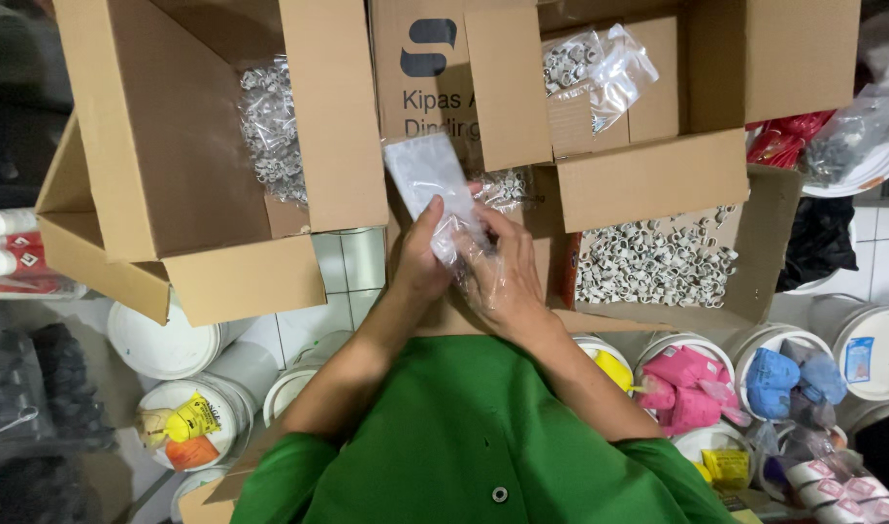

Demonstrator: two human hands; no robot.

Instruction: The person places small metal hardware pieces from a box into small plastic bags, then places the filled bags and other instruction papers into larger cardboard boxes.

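Cardboard boxes fill the top of the frame over a white tiled floor, with round white tubs crowding the bottom. Dead centre, the left hand (420, 257) and right hand (503, 277) are both closed on a small clear plastic bag (428, 180). It stands more or less upright, long axis running from the hands toward the upper left a bit, top end free above the fingers. Its lower part is bunched between both hands and partly draped over the right one, so that end is hard to make out; can't tell if anything's inside.

Just right of the hands there's a low open box (760, 243) full of small white clips (653, 262). Upper left, a big box (163, 146) holds bagged clips (270, 131). The green shirt (464, 437) is cut off at the bottom edge.
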